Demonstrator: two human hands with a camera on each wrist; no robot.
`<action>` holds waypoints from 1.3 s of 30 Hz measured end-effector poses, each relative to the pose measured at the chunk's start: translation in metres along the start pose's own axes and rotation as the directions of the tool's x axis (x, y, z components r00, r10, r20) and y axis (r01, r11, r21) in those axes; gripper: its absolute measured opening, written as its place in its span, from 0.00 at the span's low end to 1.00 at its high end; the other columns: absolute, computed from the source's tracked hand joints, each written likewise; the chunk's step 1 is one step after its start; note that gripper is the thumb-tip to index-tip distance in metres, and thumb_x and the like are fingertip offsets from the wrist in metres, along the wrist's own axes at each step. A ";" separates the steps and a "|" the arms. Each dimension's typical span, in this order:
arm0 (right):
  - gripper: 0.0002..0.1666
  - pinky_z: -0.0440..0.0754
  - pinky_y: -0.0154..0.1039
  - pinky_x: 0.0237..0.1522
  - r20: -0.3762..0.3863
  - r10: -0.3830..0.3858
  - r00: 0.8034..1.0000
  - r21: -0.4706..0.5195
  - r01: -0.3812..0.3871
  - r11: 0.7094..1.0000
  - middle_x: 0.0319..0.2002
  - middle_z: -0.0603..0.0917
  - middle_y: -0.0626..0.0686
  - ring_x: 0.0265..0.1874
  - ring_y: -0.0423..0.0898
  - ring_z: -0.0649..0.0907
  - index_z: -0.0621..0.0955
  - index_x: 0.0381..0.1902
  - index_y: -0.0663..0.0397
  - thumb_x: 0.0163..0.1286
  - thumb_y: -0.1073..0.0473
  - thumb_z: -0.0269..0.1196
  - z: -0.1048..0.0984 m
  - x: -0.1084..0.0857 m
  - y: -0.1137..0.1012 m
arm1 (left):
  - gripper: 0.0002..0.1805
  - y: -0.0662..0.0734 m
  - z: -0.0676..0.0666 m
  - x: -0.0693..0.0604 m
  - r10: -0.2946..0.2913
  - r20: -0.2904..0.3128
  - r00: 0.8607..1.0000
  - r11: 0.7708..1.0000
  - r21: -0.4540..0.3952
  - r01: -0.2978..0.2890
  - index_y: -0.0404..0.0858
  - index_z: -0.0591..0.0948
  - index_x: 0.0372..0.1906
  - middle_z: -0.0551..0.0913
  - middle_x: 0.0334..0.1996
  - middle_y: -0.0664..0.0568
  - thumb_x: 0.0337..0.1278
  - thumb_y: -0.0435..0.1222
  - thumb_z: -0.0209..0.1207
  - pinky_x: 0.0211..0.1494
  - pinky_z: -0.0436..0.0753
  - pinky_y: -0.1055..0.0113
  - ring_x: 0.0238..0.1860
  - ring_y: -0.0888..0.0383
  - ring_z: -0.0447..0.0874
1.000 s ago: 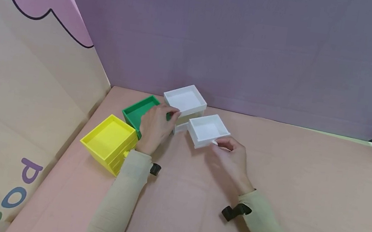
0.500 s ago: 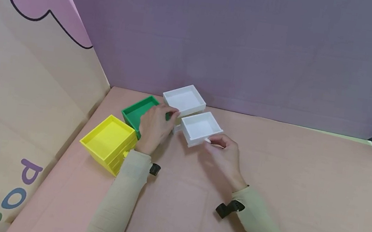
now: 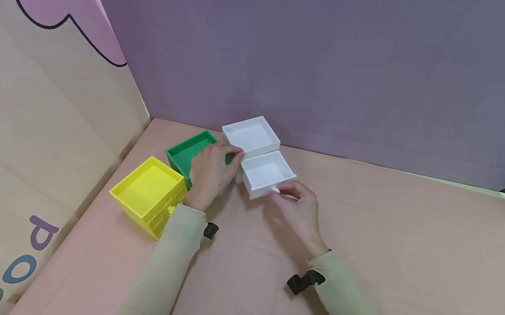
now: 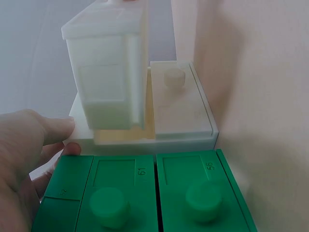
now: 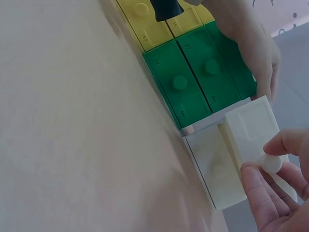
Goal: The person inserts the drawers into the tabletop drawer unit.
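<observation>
A white drawer (image 3: 267, 171) stands out in front of the small white cabinet (image 3: 252, 134), its back end at the upper opening. My right hand (image 3: 300, 211) pinches the drawer's round knob (image 5: 272, 164) between thumb and fingers. The cabinet's near left edge is gripped by my left hand (image 3: 211, 176), with the thumb on the white wall in the left wrist view. Beneath the drawer, a lower drawer front (image 4: 181, 108) with its own knob sits in the cabinet. How far the upper drawer's end reaches inside is hard to see.
A green cabinet (image 3: 188, 152) stands right beside the white one, partly behind my left hand. Left of it is a yellow cabinet (image 3: 148, 186), close to my left forearm. A purple-grey wall (image 3: 339, 84) rises behind the pink-covered table (image 3: 387, 260).
My right hand has carried the white drawer leftward and toward the cabinet, closing the gap seen a second ago. The left hand stays where it was on the cabinet.
</observation>
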State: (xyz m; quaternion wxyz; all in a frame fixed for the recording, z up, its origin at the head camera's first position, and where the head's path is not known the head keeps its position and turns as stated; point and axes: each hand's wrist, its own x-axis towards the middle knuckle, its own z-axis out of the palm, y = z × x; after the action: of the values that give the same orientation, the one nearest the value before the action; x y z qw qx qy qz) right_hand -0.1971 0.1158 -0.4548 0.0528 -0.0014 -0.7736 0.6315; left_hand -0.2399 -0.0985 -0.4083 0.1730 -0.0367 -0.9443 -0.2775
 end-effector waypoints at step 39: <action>0.11 0.88 0.31 0.45 0.009 0.027 1.000 -0.018 -0.026 0.999 0.47 0.92 0.59 0.42 0.42 0.90 0.88 0.46 0.60 0.68 0.62 0.73 0.021 0.008 0.006 | 0.13 -0.005 -0.002 0.001 -0.009 0.001 1.000 1.000 0.009 0.009 0.51 0.93 0.51 0.91 0.50 0.54 0.73 0.50 0.65 0.38 0.87 0.55 0.47 0.51 0.89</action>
State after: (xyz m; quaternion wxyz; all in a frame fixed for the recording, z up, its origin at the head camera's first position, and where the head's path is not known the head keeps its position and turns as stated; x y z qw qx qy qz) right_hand -0.2074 0.0971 -0.4639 0.0410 -0.0094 -0.7793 0.6253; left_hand -0.2407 -0.1041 -0.4094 0.1715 -0.0320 -0.9458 -0.2741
